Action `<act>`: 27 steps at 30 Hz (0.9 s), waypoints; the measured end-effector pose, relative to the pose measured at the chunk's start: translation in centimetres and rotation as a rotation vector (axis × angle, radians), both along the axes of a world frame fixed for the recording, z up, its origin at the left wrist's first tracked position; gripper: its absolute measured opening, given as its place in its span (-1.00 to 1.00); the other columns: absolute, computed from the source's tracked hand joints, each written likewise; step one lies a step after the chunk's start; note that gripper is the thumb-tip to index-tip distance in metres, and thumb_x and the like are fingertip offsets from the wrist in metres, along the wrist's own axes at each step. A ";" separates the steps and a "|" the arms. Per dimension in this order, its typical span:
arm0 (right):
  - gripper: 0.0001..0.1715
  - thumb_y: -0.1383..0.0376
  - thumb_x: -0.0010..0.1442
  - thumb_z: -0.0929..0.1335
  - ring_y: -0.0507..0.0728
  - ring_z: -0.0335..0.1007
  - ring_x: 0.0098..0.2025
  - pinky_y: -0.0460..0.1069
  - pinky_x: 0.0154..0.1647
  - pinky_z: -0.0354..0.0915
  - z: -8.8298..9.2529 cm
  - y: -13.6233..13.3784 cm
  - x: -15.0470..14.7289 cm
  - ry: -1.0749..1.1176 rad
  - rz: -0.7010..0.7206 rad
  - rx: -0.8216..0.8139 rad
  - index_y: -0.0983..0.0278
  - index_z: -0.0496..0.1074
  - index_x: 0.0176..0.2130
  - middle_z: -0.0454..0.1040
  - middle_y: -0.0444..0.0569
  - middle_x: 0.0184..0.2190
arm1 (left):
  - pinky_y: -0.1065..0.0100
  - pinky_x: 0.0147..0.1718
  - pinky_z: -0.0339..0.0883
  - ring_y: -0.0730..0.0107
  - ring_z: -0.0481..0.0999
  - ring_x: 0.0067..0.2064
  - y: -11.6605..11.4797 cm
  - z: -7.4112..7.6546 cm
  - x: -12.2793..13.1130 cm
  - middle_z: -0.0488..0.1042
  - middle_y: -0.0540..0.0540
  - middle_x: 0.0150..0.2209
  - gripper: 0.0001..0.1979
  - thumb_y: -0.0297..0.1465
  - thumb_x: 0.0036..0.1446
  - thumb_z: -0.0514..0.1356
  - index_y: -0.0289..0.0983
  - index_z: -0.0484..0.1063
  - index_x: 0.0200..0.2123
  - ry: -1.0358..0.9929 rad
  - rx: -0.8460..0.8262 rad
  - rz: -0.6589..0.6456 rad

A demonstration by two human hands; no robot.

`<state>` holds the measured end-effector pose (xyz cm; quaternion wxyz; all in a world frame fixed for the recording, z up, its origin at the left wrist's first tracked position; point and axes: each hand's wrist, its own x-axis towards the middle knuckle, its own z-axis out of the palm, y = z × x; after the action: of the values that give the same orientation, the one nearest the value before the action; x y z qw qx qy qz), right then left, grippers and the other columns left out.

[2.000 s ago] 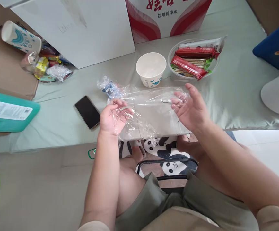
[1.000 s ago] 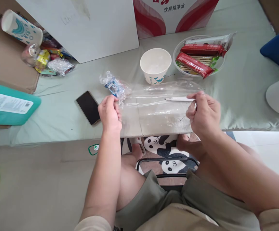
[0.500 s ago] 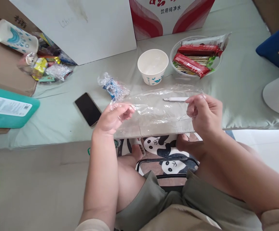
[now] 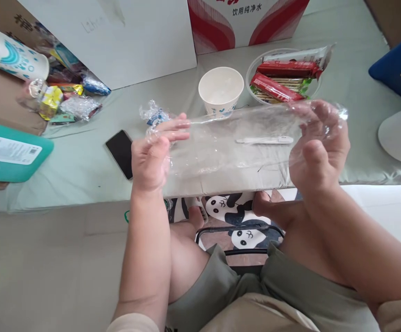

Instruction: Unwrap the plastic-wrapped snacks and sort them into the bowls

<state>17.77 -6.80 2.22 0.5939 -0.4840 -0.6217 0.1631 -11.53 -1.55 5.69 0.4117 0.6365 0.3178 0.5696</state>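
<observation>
Grip grasping clear bag [image 4: 228,147], left hand [image 4: 150,159], right hand [image 4: 320,150], both seemingly inside it

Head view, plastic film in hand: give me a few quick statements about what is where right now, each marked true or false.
1. The left hand and right hand hold the clear plastic film spread between them. True.
2. The snack bars lie in the paper bowl. False: the bowl looks empty; the bars are in the clear dish beside it.
3. The phone lies on the cloth by the left hand, screen dark. True.
4. The paper cup at far left stands upright. False: it lies on its side.
</observation>
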 end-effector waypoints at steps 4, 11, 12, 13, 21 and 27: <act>-0.35 -0.22 0.19 0.42 0.26 0.55 -0.06 0.27 0.09 0.44 -0.2 0.2 0.0 0.191 0.040 0.063 -0.21 0.41 0.22 0.44 -0.05 0.18 | 0.12 0.06 0.56 0.17 0.70 -0.08 -0.3 0.5 0.3 0.66 -0.08 -0.18 -0.62 0.02 0.05 0.41 -0.07 0.70 -0.16 -0.137 -0.208 -0.105; -0.50 0.06 0.25 0.46 0.03 0.26 -0.56 -0.01 -0.52 0.33 0.3 -0.3 -0.6 0.375 0.084 -0.370 -0.02 0.42 0.15 0.41 -0.18 -0.45 | 0.55 -0.72 0.16 0.61 0.43 -0.60 0.2 0.4 1.0 0.50 0.02 -0.41 -0.78 -0.22 -0.05 0.47 -0.19 0.63 -0.34 -0.143 -0.539 0.160; -0.59 0.08 0.25 0.46 0.01 0.20 -0.60 -0.03 -0.58 0.26 0.4 -0.4 -0.7 0.390 0.057 -0.416 0.02 0.46 0.08 0.36 -0.21 -0.51 | 0.56 -0.76 0.04 0.66 0.34 -0.65 0.3 0.4 1.1 0.45 0.03 -0.45 -0.83 -0.25 -0.01 0.45 -0.21 0.61 -0.40 -0.158 -0.553 0.217; -0.68 0.10 0.26 0.46 0.00 0.16 -0.63 -0.05 -0.63 0.19 0.6 -0.3 -0.8 0.406 0.028 -0.450 0.05 0.48 0.00 0.32 -0.23 -0.56 | 0.56 -0.78 -0.06 0.69 0.26 -0.68 0.4 0.4 1.2 0.40 0.05 -0.49 -0.85 -0.28 0.03 0.42 -0.22 0.59 -0.44 -0.165 -0.567 0.265; -0.86 0.18 0.26 0.45 -0.03 0.10 -0.69 -0.07 -0.70 0.05 0.5 -0.7 -0.8 0.343 -0.107 -0.433 0.14 0.44 -0.29 0.25 -0.27 -0.66 | 0.50 -0.78 -0.17 0.68 0.14 -0.70 0.9 -0.3 0.9 0.32 0.07 -0.57 -0.82 -0.33 0.12 0.38 -0.24 0.53 -0.48 -0.116 -0.623 0.449; -0.90 0.24 0.27 0.43 -0.03 0.14 -0.70 -0.06 -0.67 0.07 0.5 -1.4 -0.8 0.261 -0.186 -0.358 0.16 0.42 -0.28 0.25 -0.30 -0.67 | 0.51 -0.70 -0.15 0.69 0.10 -0.65 1.7 -0.9 0.3 0.19 0.13 -0.59 -0.71 -0.32 0.12 0.41 -0.25 0.40 -0.51 -0.269 -0.607 0.569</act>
<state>16.94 -8.18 2.69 0.5864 -0.6117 -0.4534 0.2765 -11.19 0.13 4.83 0.4446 0.2938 0.5771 0.6189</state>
